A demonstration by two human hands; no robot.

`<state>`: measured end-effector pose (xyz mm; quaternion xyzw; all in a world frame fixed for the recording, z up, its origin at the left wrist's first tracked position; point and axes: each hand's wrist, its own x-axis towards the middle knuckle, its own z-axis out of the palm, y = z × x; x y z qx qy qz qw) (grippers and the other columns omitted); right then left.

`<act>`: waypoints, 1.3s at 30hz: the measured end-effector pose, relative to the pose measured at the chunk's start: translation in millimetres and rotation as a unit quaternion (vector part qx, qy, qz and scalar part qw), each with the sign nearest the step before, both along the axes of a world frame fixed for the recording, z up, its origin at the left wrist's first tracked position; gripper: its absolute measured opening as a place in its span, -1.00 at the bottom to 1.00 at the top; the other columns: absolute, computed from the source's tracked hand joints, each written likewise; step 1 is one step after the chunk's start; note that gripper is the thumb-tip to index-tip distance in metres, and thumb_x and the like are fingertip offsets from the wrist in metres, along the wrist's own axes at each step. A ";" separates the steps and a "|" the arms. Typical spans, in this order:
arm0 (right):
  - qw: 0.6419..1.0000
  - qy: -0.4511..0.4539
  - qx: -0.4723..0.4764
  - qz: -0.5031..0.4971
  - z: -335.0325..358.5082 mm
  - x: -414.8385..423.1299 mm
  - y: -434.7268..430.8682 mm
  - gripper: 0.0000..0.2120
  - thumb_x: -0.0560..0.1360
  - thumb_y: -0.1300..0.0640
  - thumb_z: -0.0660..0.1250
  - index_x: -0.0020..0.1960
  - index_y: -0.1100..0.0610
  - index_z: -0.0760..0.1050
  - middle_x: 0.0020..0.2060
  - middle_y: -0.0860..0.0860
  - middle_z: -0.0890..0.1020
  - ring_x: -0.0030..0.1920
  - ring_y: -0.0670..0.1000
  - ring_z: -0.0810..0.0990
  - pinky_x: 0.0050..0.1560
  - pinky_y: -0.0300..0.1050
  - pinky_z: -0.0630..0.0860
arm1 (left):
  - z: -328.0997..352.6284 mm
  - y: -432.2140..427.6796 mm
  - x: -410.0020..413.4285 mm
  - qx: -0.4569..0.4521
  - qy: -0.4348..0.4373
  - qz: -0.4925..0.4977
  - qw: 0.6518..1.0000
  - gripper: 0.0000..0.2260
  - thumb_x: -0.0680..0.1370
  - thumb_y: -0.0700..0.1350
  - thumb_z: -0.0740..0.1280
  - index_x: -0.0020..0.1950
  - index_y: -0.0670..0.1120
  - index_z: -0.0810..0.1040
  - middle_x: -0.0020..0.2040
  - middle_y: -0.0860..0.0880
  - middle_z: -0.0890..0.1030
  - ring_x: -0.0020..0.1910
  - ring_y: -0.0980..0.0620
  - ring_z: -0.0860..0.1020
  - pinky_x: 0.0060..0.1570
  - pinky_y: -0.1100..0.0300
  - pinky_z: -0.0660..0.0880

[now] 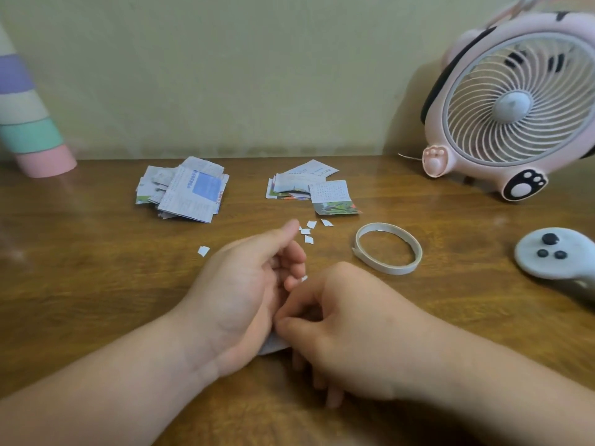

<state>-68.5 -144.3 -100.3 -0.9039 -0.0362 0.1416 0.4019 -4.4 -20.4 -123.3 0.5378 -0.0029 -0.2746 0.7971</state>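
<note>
My left hand (248, 291) and my right hand (347, 329) meet near the table's front, fingers curled around a small piece of folded paper (273, 344) that shows only as a pale corner under them. A tiny white scrap (304, 278) sticks out between the fingertips. A roll of white tape (388, 248) lies flat to the right of my hands. Several small white backing scraps (309, 231) are scattered just beyond my left thumb, and one more white scrap (203, 251) lies to the left.
Two piles of printed paper pieces sit further back, the left pile (183, 189) and the right pile (314, 188). A pink paw-footed fan (515, 104) stands at back right, a grey controller (557, 257) at right, a pastel striped cylinder (29, 123) at back left.
</note>
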 end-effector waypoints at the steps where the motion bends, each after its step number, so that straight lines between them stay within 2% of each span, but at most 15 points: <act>1: 1.000 0.011 0.021 0.009 5.8 1.0 -6.6 -0.80 0.62 0.09 0.30 -0.10 0.13 0.63 -0.37 0.13 0.69 -0.50 0.03 0.62 -0.47 -0.03 0.61 | -0.1 0.5 0.9 0.001 -0.004 -0.008 1.000 -0.73 0.37 0.07 0.42 -0.26 -0.13 0.52 -0.34 -0.07 0.45 -0.42 0.05 0.37 -0.34 0.18 0.33; 3: 0.999 -0.037 0.024 -0.019 18.5 7.0 -26.2 -0.75 0.59 -0.05 0.33 -0.13 0.07 0.65 -0.40 0.07 0.66 -0.48 -0.01 0.57 -0.45 -0.10 0.55 | -0.4 1.5 2.9 -0.004 -0.020 -0.018 1.000 -0.75 0.39 0.02 0.41 -0.22 -0.16 0.53 -0.32 -0.12 0.47 -0.39 0.02 0.41 -0.29 0.15 0.47; 5: 0.979 -0.149 -0.119 -0.068 26.4 16.4 -51.4 -0.74 0.49 -0.20 0.36 -0.11 -0.03 0.65 -0.34 -0.05 0.66 -0.35 -0.09 0.60 -0.27 -0.09 0.56 | 0.5 2.6 3.5 -0.007 -0.026 -0.029 0.999 -0.77 0.39 -0.02 0.42 -0.17 -0.19 0.55 -0.27 -0.14 0.50 -0.32 -0.01 0.45 -0.05 0.04 0.64; 6: 0.960 -0.161 -0.218 -0.075 27.4 20.1 -61.2 -0.73 0.45 -0.25 0.38 -0.04 -0.08 0.62 -0.26 -0.12 0.65 -0.24 -0.12 0.60 -0.17 -0.11 0.56 | 1.1 3.5 3.7 -0.006 -0.025 -0.037 0.999 -0.77 0.38 -0.04 0.44 -0.15 -0.19 0.57 -0.26 -0.14 0.52 -0.27 -0.02 0.48 0.12 -0.04 0.63; 8: 0.936 -0.082 -0.333 -0.083 24.6 23.7 -69.4 -0.71 0.42 -0.27 0.42 0.03 -0.13 0.54 -0.10 -0.19 0.61 -0.06 -0.09 0.59 -0.02 -0.11 0.56 | 2.5 5.9 4.2 -0.010 -0.024 -0.056 0.998 -0.78 0.39 -0.09 0.50 -0.11 -0.20 0.59 -0.20 -0.17 0.56 -0.17 -0.07 0.53 0.31 -0.15 0.52; 11: 0.929 -0.043 -0.356 -0.091 15.5 26.9 -68.1 -0.90 0.52 -0.07 0.36 -0.05 -0.05 0.55 -0.06 -0.08 0.60 -0.08 0.00 0.58 -0.07 -0.09 0.56 | 4.2 9.0 4.1 -0.018 -0.046 -0.080 0.996 -0.71 0.39 -0.03 0.43 -0.01 -0.22 0.62 -0.10 -0.21 0.62 -0.01 -0.11 0.57 0.37 -0.09 0.47; 14: 0.941 -0.078 -0.322 -0.067 15.4 25.3 -62.6 -0.92 0.55 0.03 0.33 -0.11 -0.02 0.55 -0.16 -0.08 0.62 -0.14 -0.05 0.58 -0.11 -0.09 0.56 | 2.7 8.5 1.6 -0.018 -0.095 -0.084 0.992 -0.70 0.39 -0.10 0.39 0.06 -0.22 0.60 -0.06 -0.18 0.66 0.01 -0.06 0.58 0.31 -0.01 0.43; 17: 0.973 -0.119 -0.190 -0.063 19.4 20.3 -55.0 -0.90 0.55 0.07 0.38 -0.15 0.00 0.55 -0.26 -0.12 0.68 -0.23 -0.13 0.60 -0.13 -0.13 0.55 | -5.4 5.6 0.3 0.018 -0.138 -0.037 0.990 -0.65 0.36 -0.20 0.46 0.13 -0.18 0.58 -0.04 -0.13 0.67 -0.03 -0.01 0.61 0.27 -0.02 0.48; 21: 0.991 -0.118 -0.045 -0.052 20.3 15.3 -45.8 -0.91 0.53 0.17 0.38 -0.15 0.09 0.57 -0.31 -0.10 0.72 -0.25 -0.01 0.68 -0.06 0.10 0.61 | -12.9 3.9 -0.6 0.043 -0.160 0.022 0.986 -0.61 0.32 -0.22 0.51 0.14 -0.12 0.63 0.05 -0.19 0.70 0.06 -0.11 0.66 0.29 -0.07 0.54; 24: 0.992 -0.119 -0.028 -0.040 20.0 13.5 -43.0 -0.92 0.52 0.16 0.39 -0.15 0.12 0.57 -0.34 -0.09 0.72 -0.30 -0.01 0.66 -0.08 0.11 0.62 | -12.9 3.6 -2.3 0.024 -0.167 0.021 0.985 -0.73 0.31 -0.28 0.60 -0.02 -0.12 0.72 -0.06 -0.16 0.70 0.00 -0.11 0.66 0.31 -0.10 0.52; 28: 0.992 -0.115 0.017 -0.049 17.5 12.0 -40.8 -0.96 0.52 0.18 0.38 -0.06 0.11 0.52 -0.42 -0.03 0.69 -0.37 -0.03 0.63 -0.19 0.03 0.57 | -9.3 3.0 -3.8 -0.004 -0.163 0.030 0.986 -0.86 0.27 -0.21 0.50 -0.18 -0.10 0.73 -0.19 -0.12 0.69 -0.07 -0.08 0.65 0.26 -0.06 0.56; 32: 0.993 -0.088 0.045 -0.067 14.0 12.7 -38.7 -0.69 0.56 0.25 0.32 0.20 -0.04 0.37 -0.48 0.03 0.64 -0.35 0.22 0.59 -0.33 0.01 0.46 | -8.4 3.7 -3.5 -0.013 -0.147 0.029 0.989 -0.89 0.27 -0.18 0.51 -0.23 -0.08 0.72 -0.21 -0.13 0.63 -0.07 -0.13 0.60 0.23 -0.04 0.58; 34: 0.994 -0.075 0.043 -0.061 14.4 12.8 -36.7 -0.81 0.58 0.21 0.31 0.15 0.00 0.47 -0.44 0.07 0.67 -0.42 0.16 0.53 -0.34 0.05 0.45 | -7.3 3.8 -3.8 -0.019 -0.143 0.027 0.989 -0.91 0.28 -0.19 0.50 -0.24 -0.08 0.72 -0.20 -0.13 0.62 -0.05 -0.13 0.58 0.26 -0.07 0.55; 36: 0.994 -0.082 0.034 -0.068 14.4 13.4 -35.4 -0.92 0.61 0.15 0.31 -0.01 0.08 0.58 -0.40 0.07 0.70 -0.43 0.14 0.53 -0.34 0.07 0.49 | -6.9 3.9 -3.2 -0.029 -0.136 0.028 0.990 -0.93 0.32 -0.21 0.48 -0.24 -0.07 0.71 -0.20 -0.10 0.65 -0.01 -0.12 0.61 0.31 -0.13 0.52; 39: 0.988 -0.126 0.021 -0.081 13.7 14.3 -33.5 -0.75 0.62 0.09 0.33 -0.17 0.17 0.62 -0.39 0.03 0.71 -0.39 0.19 0.61 -0.34 0.03 0.55 | -8.1 4.5 -2.1 -0.035 -0.125 0.037 0.991 -0.86 0.32 -0.22 0.48 -0.15 -0.08 0.70 -0.17 -0.08 0.67 -0.01 -0.07 0.64 0.34 -0.18 0.49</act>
